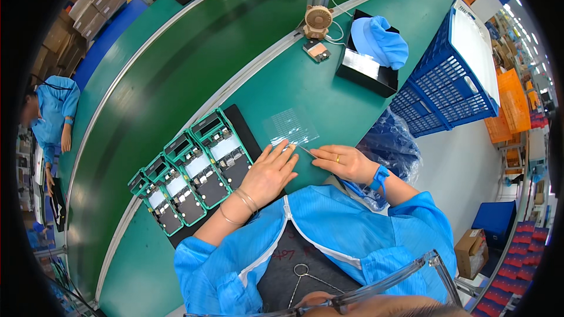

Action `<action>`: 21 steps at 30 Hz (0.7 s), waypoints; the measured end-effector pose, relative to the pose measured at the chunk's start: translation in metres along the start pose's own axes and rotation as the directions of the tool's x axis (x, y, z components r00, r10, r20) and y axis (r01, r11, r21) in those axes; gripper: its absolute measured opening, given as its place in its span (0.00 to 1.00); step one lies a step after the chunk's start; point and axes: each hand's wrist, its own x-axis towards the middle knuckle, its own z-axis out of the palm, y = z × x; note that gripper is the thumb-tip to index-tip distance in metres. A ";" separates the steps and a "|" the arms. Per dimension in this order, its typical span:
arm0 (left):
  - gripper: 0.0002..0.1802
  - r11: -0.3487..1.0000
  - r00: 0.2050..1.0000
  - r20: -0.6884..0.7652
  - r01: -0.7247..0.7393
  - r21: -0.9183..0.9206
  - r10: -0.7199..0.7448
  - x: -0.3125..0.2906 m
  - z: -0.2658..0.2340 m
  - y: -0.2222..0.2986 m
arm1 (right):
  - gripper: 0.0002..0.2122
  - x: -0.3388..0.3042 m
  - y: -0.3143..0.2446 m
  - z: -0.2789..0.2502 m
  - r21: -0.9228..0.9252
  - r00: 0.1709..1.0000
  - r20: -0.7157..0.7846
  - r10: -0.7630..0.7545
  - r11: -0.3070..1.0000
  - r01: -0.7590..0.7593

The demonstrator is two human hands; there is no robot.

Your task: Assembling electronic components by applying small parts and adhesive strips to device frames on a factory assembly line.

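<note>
A clear sheet (289,125) with rows of small pieces on it lies on the green table. The fingers of my left hand (269,171) are stretched out, and their tips rest on the sheet's near edge. My right hand (346,163) pinches slim tweezers (305,151), whose tip points at the same edge beside my left fingertips. What lies under the tip is too small to make out. Left of my left hand, several green-framed phone housings (202,161) with dark and silvery parts sit in a row on a black mat (242,132).
A black box (369,79) holding a blue cap (380,41) stands at the far right, near a small fan (318,19). Blue crates (449,76) and a plastic bag (390,147) flank the table's right side. Beyond the belt (147,76), another person (56,111) works at the left.
</note>
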 end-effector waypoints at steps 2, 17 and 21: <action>0.22 1.000 1.000 -0.002 -0.003 -0.001 0.003 0.000 0.000 0.000 | 0.14 -0.001 -0.001 0.001 -0.031 1.000 -0.002 -0.014 0.999 0.014; 0.22 1.000 1.000 -0.006 -0.007 0.014 0.008 -0.001 0.002 -0.001 | 0.13 0.004 -0.002 -0.003 0.007 0.999 0.031 0.018 1.000 -0.018; 0.21 1.000 1.000 -0.028 0.009 0.001 -0.009 -0.006 0.004 -0.003 | 0.09 0.019 -0.009 -0.006 0.285 0.977 -0.011 0.212 0.937 -0.200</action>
